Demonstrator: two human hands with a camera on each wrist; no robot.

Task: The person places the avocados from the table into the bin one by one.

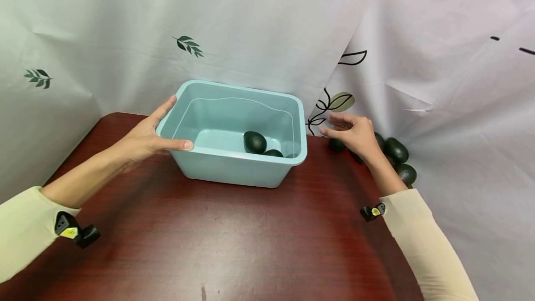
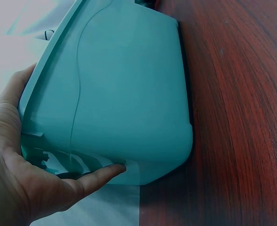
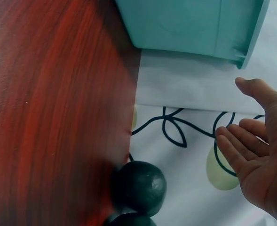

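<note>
One light-blue bin (image 1: 230, 169) sits on the table (image 1: 251, 245), two avocados (image 1: 255, 142) inside. Left hand (image 1: 144, 140) reaches forward, grips bin's left end, thumb over near rim. Right hand (image 1: 355, 136) hovers right of bin, fingers loosely bent, thumb apart, holding nothing. At least five other avocados (image 1: 396, 150) cluster near table's right edge, partly hidden.

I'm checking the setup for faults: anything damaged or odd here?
One small thing: a mark on the table, at the head view's bottom edge, breaks its finish; scratch or stain, I can't tell. The tub looks intact.
</note>
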